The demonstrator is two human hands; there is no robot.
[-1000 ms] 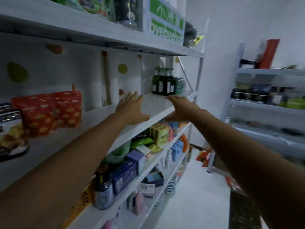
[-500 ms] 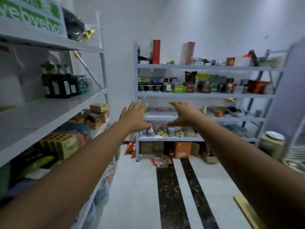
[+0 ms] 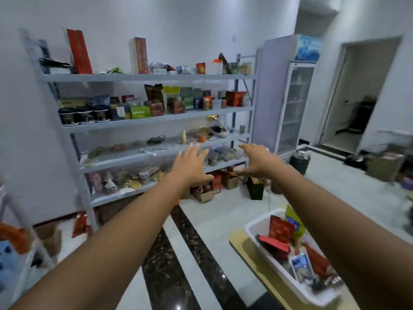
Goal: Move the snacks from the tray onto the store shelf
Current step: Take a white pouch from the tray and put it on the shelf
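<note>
Both my arms are stretched out in front of me in mid-air. My left hand [image 3: 191, 166] is spread with straight fingers and holds nothing. My right hand [image 3: 257, 161] is also empty, fingers relaxed and slightly bent. A white tray [image 3: 263, 224] sits at the lower right on a wooden table [image 3: 240, 241], below my right forearm. It holds several snack packets, among them a red pouch [image 3: 280, 230], a yellow-green bag [image 3: 292, 217] and a blue-and-white packet [image 3: 301, 267]. A grey store shelf [image 3: 156, 118] full of goods stands straight ahead against the wall.
A tall glass-door fridge [image 3: 292, 101] stands right of the shelf, with a doorway [image 3: 359, 92] further right. Cardboard boxes [image 3: 214, 186] and a dark bin [image 3: 299, 163] sit on the floor by the shelf. Two dark tile strips [image 3: 178, 253] cross the pale floor.
My view has swung right, away from the side shelf with the red packets, past the far shelf, until the tray came into sight. Both hands stay outstretched and empty.
</note>
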